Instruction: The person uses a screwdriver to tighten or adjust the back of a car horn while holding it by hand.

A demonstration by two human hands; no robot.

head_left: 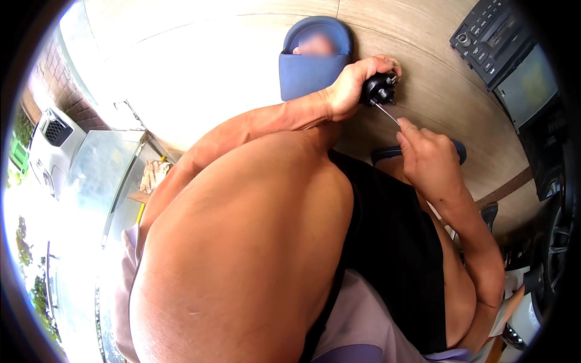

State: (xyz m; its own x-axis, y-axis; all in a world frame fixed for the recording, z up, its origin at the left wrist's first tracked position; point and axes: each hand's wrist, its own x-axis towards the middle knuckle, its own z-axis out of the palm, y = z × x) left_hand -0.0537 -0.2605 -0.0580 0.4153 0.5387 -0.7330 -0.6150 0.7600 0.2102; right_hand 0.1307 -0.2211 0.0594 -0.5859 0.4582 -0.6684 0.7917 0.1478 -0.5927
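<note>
My left hand (357, 85) is wrapped round a black rounded part (380, 89) with a short stub on its face. It holds this part above the floor, beside a blue slipper (311, 75). Closed in a grip, my right hand (430, 154) holds a thin metal shaft (387, 114) that looks like a screwdriver's. The handle is hidden inside my fist. The shaft's tip meets the lower edge of the black part, but the exact contact point is too small to make out.
My bare knee fills the middle, beside black cloth (393, 248). Another dark blue slipper (461, 152) is partly behind my right hand. A black car radio (487, 45) stands upper right. At left are a glass case (100, 163) and a white vehicle (57, 142) beyond. The floor (417, 36) is pale tile.
</note>
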